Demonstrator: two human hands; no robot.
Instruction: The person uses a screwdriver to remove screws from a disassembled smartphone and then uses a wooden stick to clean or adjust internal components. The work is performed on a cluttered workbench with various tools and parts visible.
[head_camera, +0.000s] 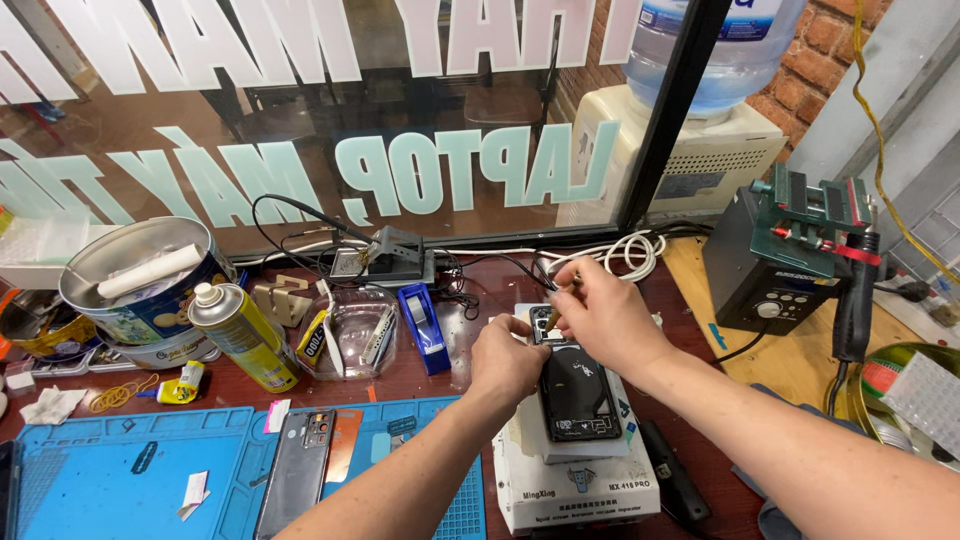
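Your reddish-brown workbench (400, 375) is crowded: a blue work mat (120, 460) covers the near left with a grey phone back cover (297, 470) lying on it, and a white heating machine (575, 485) sits just right of the mat. Further back you've got a yellow spray can (240, 335) on its side, a round tin (145, 280), a clear plastic tub (352, 335) and a blue tape dispenser (422, 325). Off to the right, a black station (775, 280) stands on a light wooden board (790, 365).

Black glossy phone (578, 392) on white machine (575, 490); blue work mat (130, 470); yellow spray can (243, 335), white cap; blue tape dispenser (422, 325); red-brown wooden bench (400, 385); red brick wall (825, 60); dark green clamp (812, 210)
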